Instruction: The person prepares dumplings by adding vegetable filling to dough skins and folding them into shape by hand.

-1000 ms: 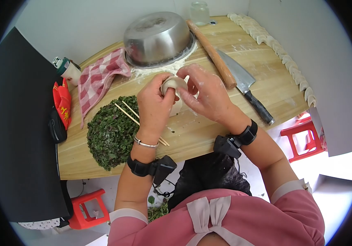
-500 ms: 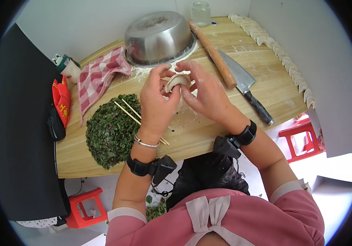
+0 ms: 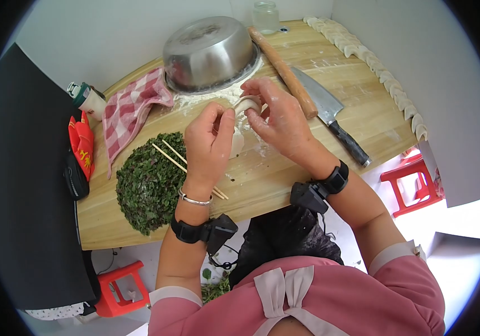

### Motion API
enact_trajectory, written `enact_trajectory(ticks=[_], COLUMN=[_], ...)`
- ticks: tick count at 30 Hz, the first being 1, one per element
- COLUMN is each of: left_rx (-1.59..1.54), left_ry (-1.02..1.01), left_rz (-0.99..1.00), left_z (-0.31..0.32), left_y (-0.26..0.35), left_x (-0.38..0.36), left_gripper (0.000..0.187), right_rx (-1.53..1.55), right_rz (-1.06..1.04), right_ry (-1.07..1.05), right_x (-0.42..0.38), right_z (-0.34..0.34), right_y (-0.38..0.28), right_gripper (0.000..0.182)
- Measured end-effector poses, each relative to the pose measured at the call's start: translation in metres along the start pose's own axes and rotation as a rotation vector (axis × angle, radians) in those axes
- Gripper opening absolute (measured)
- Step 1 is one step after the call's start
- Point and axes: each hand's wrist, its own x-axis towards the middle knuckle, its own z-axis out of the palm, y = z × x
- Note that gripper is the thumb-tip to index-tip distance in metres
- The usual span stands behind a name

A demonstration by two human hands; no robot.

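Note:
A pale folded dumpling (image 3: 247,104) is held up over the table between my two hands. My right hand (image 3: 278,117) grips it from the right, fingers curled over its top and thumb underneath. My left hand (image 3: 209,140) is closed, with thumb and forefinger pinched at the dumpling's left end. Beneath them a flat, pale dough wrapper (image 3: 237,143) lies on the table, partly covered by my left hand. Left of that hand is a mound of chopped green leaves (image 3: 149,185), with a pair of chopsticks (image 3: 171,157) resting on it.
An upturned steel basin (image 3: 209,59) stands on floury wood at the back. Right of it lie a rolling pin (image 3: 284,73) and a cleaver (image 3: 325,101). Folded dumplings (image 3: 388,81) line the right edge. A checked cloth (image 3: 133,109) and a glass jar (image 3: 265,18) are also there.
My left hand has dropped slightly and turned, its fingers now closer together at the dumpling's end. More of the wrapper below shows. The whole view has shifted a little.

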Motion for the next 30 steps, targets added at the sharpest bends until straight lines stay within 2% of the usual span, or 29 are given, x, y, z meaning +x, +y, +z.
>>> enact_trajectory(ticks=[1, 4, 6, 7, 9, 12, 14, 16, 19, 23, 30], left_rx=[0.025, 0.161, 0.256, 0.185, 0.076, 0.002, -0.017, 0.026, 0.078, 0.098, 0.135], left_ry=[0.019, 0.027, -0.054, -0.087, -0.122, -0.091, -0.041, -0.1, -0.107, -0.107, -0.158], left_rz=[0.064, 0.13, 0.09, 0.086, 0.093, 0.112, 0.111, 0.125, 0.13, 0.158, 0.193], left_z=[0.003, 0.002, -0.001, -0.002, 0.0, 0.005, 0.008, 0.009, 0.012, 0.01, 0.01], left_y=[-0.002, -0.004, 0.003, -0.001, -0.002, 0.005, 0.005, 0.008, 0.014, 0.014, 0.017], left_x=[0.0, 0.0, -0.004, -0.004, -0.005, -0.007, -0.007, -0.008, -0.009, -0.007, -0.008], left_gripper=[0.021, 0.021, 0.024, 0.025, 0.026, 0.022, 0.019, 0.018, 0.017, 0.017, 0.022], right_rx=[-0.001, -0.001, -0.11, -0.17, -0.272, -0.509, -0.644, -0.809, -0.983, -0.906, -1.008], right_rz=[0.002, -0.021, -0.028, -0.012, -0.122, -0.041, -0.012, 0.145, 0.235, 0.19, 0.088], right_ry=[0.003, 0.04, 0.021, 0.058, -0.005, -0.037, 0.002, -0.055, -0.074, -0.105, -0.168], right_x=[0.0, 0.0, -0.004, -0.007, -0.013, -0.02, -0.014, 0.006, 0.033, 0.058, 0.066], right_z=[0.0, 0.006, -0.004, -0.018, -0.043, -0.109, -0.162, -0.213, -0.257, -0.266, -0.259], right_y=[0.001, 0.005, 0.008, 0.005, -0.002, 0.008, 0.06, 0.107, 0.177, 0.235, 0.257], right_gripper=[0.031, 0.032, 0.034, 0.034, 0.034, 0.033, 0.032, 0.029, 0.029, 0.028, 0.034])
